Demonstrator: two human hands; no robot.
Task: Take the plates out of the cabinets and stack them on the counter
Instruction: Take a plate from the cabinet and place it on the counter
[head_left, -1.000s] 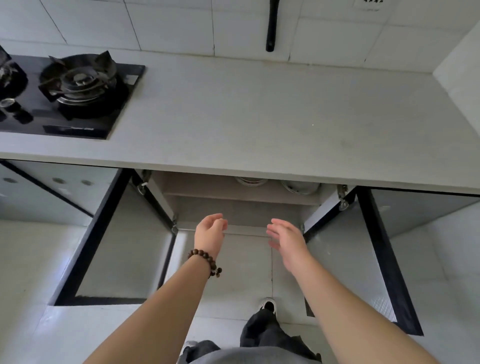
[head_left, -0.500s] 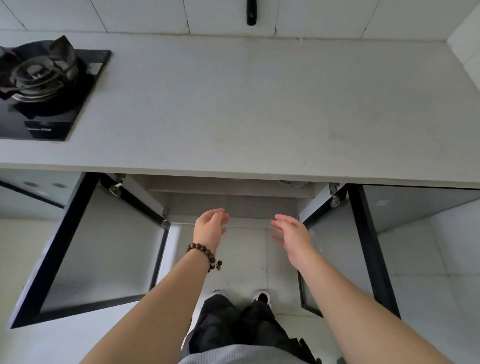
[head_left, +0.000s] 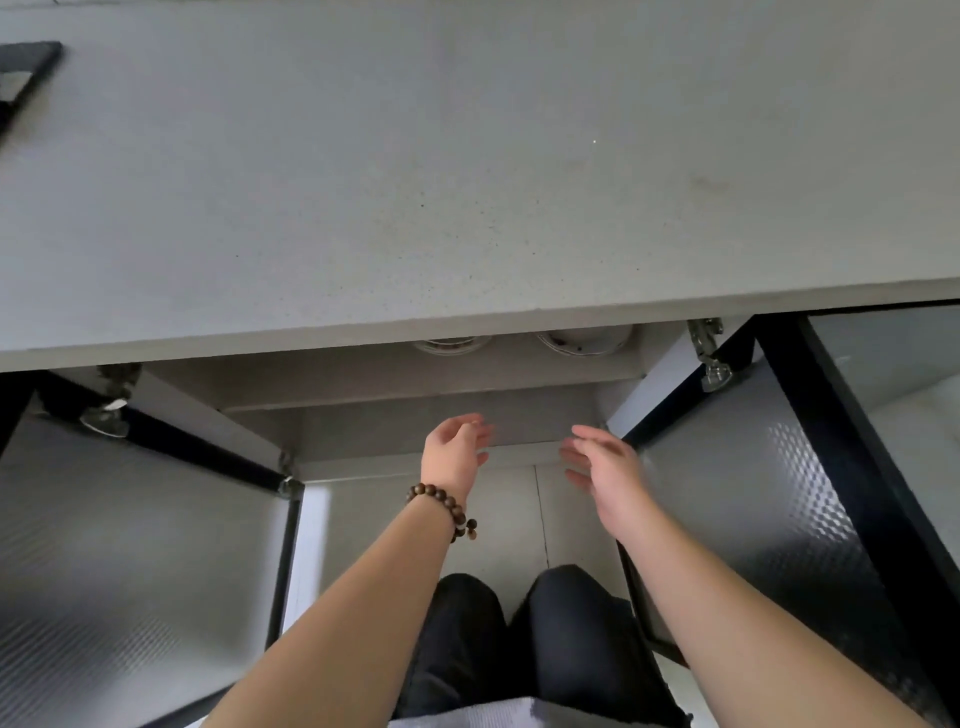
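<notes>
Grey counter (head_left: 467, 182) tops open cabinet (head_left: 415, 387); left hand (head_left: 453, 451) and right hand (head_left: 605, 470) hover empty, relaxed.

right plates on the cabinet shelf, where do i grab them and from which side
Probably by the rim at both sides, left hand and right hand coming in from the front, low under the counter. The right plates sit flat on the shelf, only their near edge showing.
</notes>
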